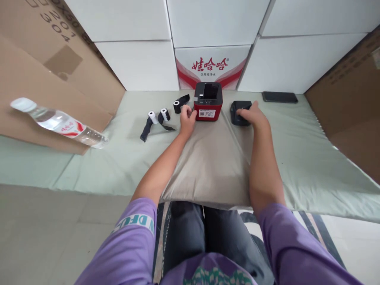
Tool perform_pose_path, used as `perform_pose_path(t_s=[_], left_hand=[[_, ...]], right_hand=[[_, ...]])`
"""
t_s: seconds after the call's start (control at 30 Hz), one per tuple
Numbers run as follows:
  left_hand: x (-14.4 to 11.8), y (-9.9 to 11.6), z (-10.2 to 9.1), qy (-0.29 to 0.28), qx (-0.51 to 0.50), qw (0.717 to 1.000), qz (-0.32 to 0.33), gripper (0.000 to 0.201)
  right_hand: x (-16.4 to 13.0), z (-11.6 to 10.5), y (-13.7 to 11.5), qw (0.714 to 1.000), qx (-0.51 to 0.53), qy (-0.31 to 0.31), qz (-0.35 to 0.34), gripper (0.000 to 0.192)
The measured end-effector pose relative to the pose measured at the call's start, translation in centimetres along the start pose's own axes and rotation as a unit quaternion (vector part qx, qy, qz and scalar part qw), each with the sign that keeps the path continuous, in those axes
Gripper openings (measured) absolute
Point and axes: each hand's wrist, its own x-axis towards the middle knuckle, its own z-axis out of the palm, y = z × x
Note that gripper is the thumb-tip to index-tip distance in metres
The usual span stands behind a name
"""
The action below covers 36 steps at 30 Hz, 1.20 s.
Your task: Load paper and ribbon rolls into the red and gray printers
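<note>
A small red printer point(205, 110) with a black top stands in the middle of the table, near the back. My left hand point(188, 118) is at its left front edge, fingers curled in and thumb close against the red side. Whatever those fingers hold, if anything, is hidden. To the right of the printer lies a dark boxy piece point(236, 114); my right hand point(253, 114) grips it, thumb over its top and fingers at its far right side. Left of the printer are several paper rolls point(152, 117) with loose black strips, one of them point(177, 107) just beyond my left hand.
A black phone point(279, 97) lies at the back right. At the left a water bottle point(69, 124) is near a cardboard box point(38, 83). White boxes point(133, 63) form a wall behind the cloth-covered table point(118, 174). Another cardboard box point(350, 99) bounds the right.
</note>
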Motion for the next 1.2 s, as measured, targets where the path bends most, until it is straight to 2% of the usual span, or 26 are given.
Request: perform_pose_path(t_s=[0.07, 0.13, 0.23, 0.33, 0.43, 0.53, 0.63, 0.73, 0.8, 0.9, 0.97, 1.07, 1.2], left_hand=[[-0.1, 0.3, -0.1, -0.008, 0.009, 1.0, 0.013, 0.039], [-0.1, 0.6, -0.2, -0.018, 0.01, 1.0, 0.017, 0.04], [-0.3, 1.0, -0.2, -0.037, 0.015, 0.999, 0.014, 0.04], [-0.7, 1.3, -0.2, -0.071, 0.009, 0.997, 0.022, 0.041], [-1.0, 1.6, -0.1, -0.101, -0.018, 0.994, 0.045, 0.047], [-0.6, 2.2, -0.2, -0.106, -0.038, 0.992, 0.054, 0.056], [-0.5, 3.2, -0.7, -0.068, -0.032, 0.997, 0.012, 0.061], [-2.3, 4.3, -1.7, -0.044, 0.005, 0.998, -0.039, 0.057], [-4.4, 4.8, -2.3, -0.082, 0.069, 0.992, -0.068, 0.051], [-7.4, 5.5, -2.7, -0.166, 0.179, 0.965, -0.097, 0.048], [-8.3, 5.8, -2.5, -0.186, 0.217, 0.953, -0.101, 0.05], [-8.2, 5.9, -2.2, -0.209, 0.234, 0.944, -0.103, 0.054], [-7.0, 5.9, -3.1, -0.304, 0.229, 0.92, -0.093, 0.061]], right_hand=[[-0.2, 1.5, 0.7, 0.999, -0.021, -0.028, 0.011, 0.142], [-0.3, 2.7, 1.2, 1.0, -0.024, -0.005, -0.006, 0.157], [-0.4, 3.1, 1.5, 0.999, -0.01, 0.015, -0.04, 0.161], [-1.9, 2.0, 1.8, 0.997, -0.008, -0.005, -0.072, 0.157], [-6.1, 1.0, 2.5, 0.986, 0.026, -0.002, -0.164, 0.154], [-12.1, 1.2, 3.4, 0.975, 0.027, 0.022, -0.221, 0.151], [-17.4, 2.5, 3.6, 0.971, 0.017, 0.027, -0.238, 0.144], [-20.3, 4.0, 2.9, 0.965, 0.014, 0.009, -0.26, 0.138], [-21.1, 4.6, 2.4, 0.965, -0.013, -0.014, -0.263, 0.136], [-21.5, 4.7, 1.9, 0.962, -0.09, -0.03, -0.256, 0.13], [-21.5, 4.5, 1.8, 0.958, -0.127, -0.021, -0.256, 0.128], [-21.3, 4.3, 2.0, 0.958, -0.139, -0.009, -0.252, 0.13], [-19.9, 4.0, 2.9, 0.962, -0.086, -0.017, -0.257, 0.134]])
